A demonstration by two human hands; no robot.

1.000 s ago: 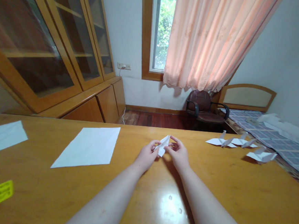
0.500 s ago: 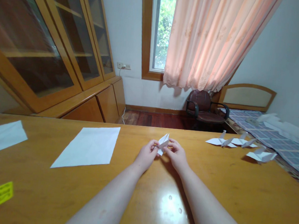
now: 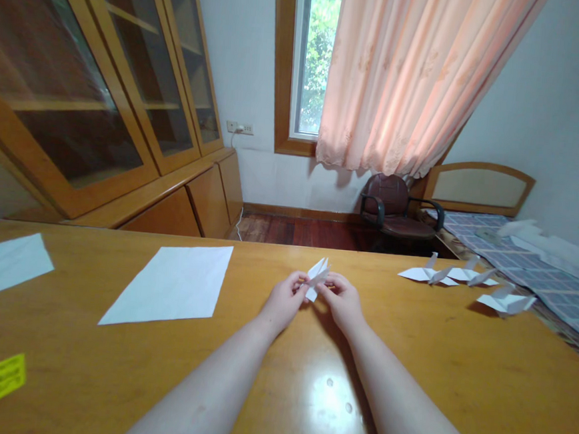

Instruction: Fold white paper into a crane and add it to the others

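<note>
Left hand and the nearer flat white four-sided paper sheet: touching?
Apart. The head view plainly shows bare yellow-brown wooden tabletop between the left hand and the flat white four-sided paper sheet.

Seemingly a home bedroom, given the bed (image 3: 519,258), pink curtain (image 3: 400,78), glass-fronted cabinet (image 3: 99,88) and wooden table (image 3: 458,371).

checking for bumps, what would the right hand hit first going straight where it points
The right hand would likely first meet the white origami piece it seems to be pinching; exact depth is unclear.
</note>
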